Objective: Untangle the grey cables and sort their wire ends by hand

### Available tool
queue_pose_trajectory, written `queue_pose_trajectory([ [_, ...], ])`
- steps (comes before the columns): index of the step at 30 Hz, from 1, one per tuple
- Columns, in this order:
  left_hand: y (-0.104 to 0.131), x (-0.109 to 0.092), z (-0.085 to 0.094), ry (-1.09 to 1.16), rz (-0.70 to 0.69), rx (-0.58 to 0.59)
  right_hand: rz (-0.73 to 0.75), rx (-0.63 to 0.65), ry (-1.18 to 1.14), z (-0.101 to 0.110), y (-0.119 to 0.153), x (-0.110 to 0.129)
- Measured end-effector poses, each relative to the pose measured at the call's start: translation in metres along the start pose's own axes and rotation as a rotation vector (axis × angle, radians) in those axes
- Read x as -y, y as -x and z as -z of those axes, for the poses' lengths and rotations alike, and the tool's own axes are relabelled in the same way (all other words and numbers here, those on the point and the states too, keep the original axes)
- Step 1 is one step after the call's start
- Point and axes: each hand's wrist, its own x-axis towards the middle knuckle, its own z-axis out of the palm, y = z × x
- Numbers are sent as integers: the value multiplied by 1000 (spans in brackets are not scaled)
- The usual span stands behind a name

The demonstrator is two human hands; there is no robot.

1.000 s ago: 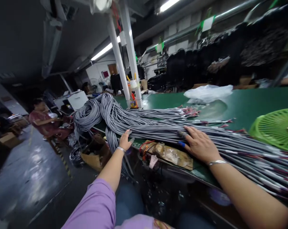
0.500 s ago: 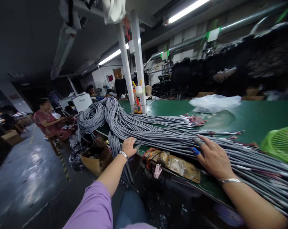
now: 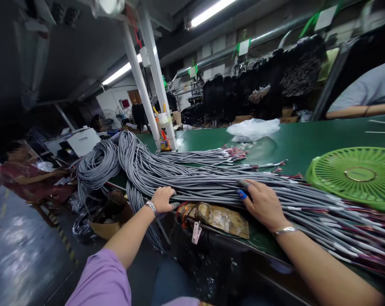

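Observation:
Long grey cables lie in a thick bundle along the green table, with stripped red and white ends toward the right. My left hand curls over the front edge of the bundle, some cables between its fingers and thumb. On top of the bundle, farther right, rests my right hand, thumb and fingers apart. A blue cover sits on its thumb and a dark grey one on a finger. The undersides of both hands are hidden.
A green slatted basket or fan cover lies at the right. Behind are a clear plastic bag and a white post. A taped cardboard piece and pink clip are at the table edge. People sit left and far right.
The view has swung to the right, bringing more of the green slatted piece and another person's arm into sight. Both hands keep nearly the same places on the cables.

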Motion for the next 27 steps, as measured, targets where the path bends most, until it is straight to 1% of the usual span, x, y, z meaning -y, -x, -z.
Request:
queue_pose_trajectory([
  [2, 8, 2, 1, -1, -66, 6, -1, -2, -8, 1, 0, 0],
  [4, 14, 2, -1, -4, -128, -47, -6, 3, -20, 0, 0, 0],
  [6, 16, 0, -3, -5, -144, -115, -15, 10, -31, 0, -1, -1],
  [8, 10, -3, -2, -5, -112, -123, -27, 13, -41, 0, -1, -1],
  [10, 1, -7, 3, 3, -73, -85, -37, 11, -56, 1, -1, -1],
  [13, -13, -12, 15, 11, -69, 16, -50, 2, -85, 4, -1, 0],
  [15, -16, -14, 21, 12, -102, 118, -65, -7, -112, 8, -2, 1],
  [17, -13, -15, 22, 16, -105, 180, -83, -11, -147, 10, -2, 2],
  [21, -3, -16, 16, -4, -17, 159, -117, -4, -210, 10, -4, 2],
  [24, -2, -19, 17, -14, -37, 177, -147, 9, -224, 14, -4, 4],
  [27, -9, -19, 22, -38, -66, 192, -186, 28, -281, 24, -2, 10],
])
